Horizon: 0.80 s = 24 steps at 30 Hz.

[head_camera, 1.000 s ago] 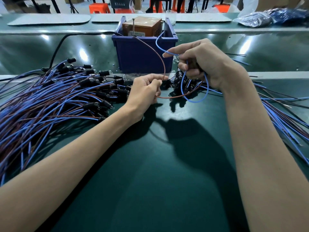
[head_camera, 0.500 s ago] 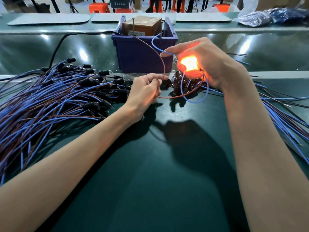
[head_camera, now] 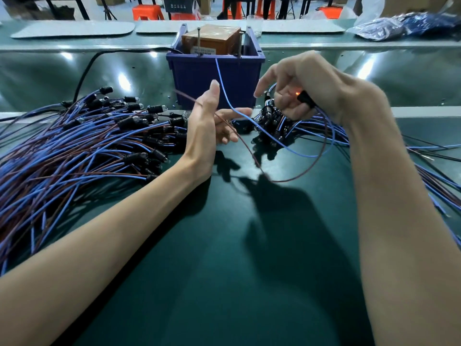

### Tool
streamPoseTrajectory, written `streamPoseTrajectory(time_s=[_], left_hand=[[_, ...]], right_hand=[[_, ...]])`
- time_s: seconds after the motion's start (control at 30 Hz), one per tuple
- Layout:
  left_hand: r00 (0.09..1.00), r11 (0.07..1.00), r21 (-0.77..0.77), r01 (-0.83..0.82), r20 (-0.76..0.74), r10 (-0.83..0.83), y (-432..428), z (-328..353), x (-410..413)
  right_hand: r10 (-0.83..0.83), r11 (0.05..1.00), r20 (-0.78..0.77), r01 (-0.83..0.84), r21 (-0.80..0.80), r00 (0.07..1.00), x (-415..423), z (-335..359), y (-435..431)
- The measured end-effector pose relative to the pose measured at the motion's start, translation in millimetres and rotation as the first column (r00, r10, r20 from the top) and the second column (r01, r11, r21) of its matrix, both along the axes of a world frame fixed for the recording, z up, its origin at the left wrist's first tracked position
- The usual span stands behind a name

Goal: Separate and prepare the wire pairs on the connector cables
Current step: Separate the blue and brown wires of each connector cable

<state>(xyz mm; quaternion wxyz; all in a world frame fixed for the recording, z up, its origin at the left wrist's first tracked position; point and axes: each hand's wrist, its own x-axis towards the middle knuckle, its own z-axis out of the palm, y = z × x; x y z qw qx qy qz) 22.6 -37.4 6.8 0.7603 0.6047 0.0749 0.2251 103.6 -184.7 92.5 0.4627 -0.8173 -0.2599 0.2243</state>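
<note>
A black connector [head_camera: 304, 98], its lamp glowing orange, sits above the back of the green worktop [head_camera: 224, 258], curled inside the right hand [head_camera: 306, 83], whose forefinger points free; the grip looks meant to anchor the cable while its two leads are drawn apart; the blue wire [head_camera: 220, 83] loops low and rises past the left hand [head_camera: 207, 126] toward the bin [head_camera: 199, 78]; the brown wire [head_camera: 284, 181] swings in a wider loop over the worktop and runs up through that hand; the left hand is spread, thumb up and fingers straight, pinching nothing, the wires merely crossing it, apparently acting as a divider; separation seems well under way; a heap [head_camera: 268, 126] of connectors lies just below the right hand, probably awaiting their turn; a large pile [head_camera: 74, 151] of blue and brown cables fans out at left; a brown box [head_camera: 212, 37] stands in the bin.
</note>
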Motion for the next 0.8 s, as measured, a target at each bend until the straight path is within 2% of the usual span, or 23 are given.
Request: streamPoseTrajectory(time_s=[0.07,0.2,0.37,0.43,0.53,0.63,0.73,0.8], left_hand=[[0.998,0.998,-0.016,-0.054,0.018,0.054,0.3,-0.3,0.9],[0.991,0.987,0.094,-0.131,0.018,0.13,-1.2,-4.2,1.2],[0.999,0.96,0.279,-0.034,0.012,0.032,-10.5,-5.8,-3.7],[0.999,0.942,0.336,0.018,0.021,-0.027,-13.5,-6.3,-5.7],[0.986,0.897,0.412,0.158,-0.011,-0.169,-16.7,-5.2,-9.8],[0.949,0.773,0.566,0.287,-0.057,-0.31,-20.8,-6.9,-16.1],[0.91,0.547,0.78,0.306,-0.071,-0.408,-22.5,-8.9,-19.8],[0.885,0.428,0.856,0.292,-0.072,-0.46,-21.9,-9.2,-20.9]], right_hand=[[-0.044,0.996,0.01,0.044,-0.071,0.999,0.4,1.2,-3.4],[-0.157,0.934,0.206,0.213,-0.288,0.966,5.9,-0.1,-10.2],[-0.198,0.819,0.432,0.391,-0.42,0.88,16.0,-4.8,-26.7],[-0.298,0.799,0.464,0.484,-0.357,0.834,18.8,-6.2,-28.4],[-0.504,0.77,0.497,0.628,-0.111,0.706,23.6,-9.4,-27.8],[-0.536,0.76,0.56,0.65,-0.005,0.631,29.3,-14.4,-26.1],[-0.491,0.794,0.602,0.608,0.011,0.63,31.0,-21.5,-21.8],[-0.436,0.823,0.635,0.568,-0.006,0.638,30.6,-27.3,-17.3]])
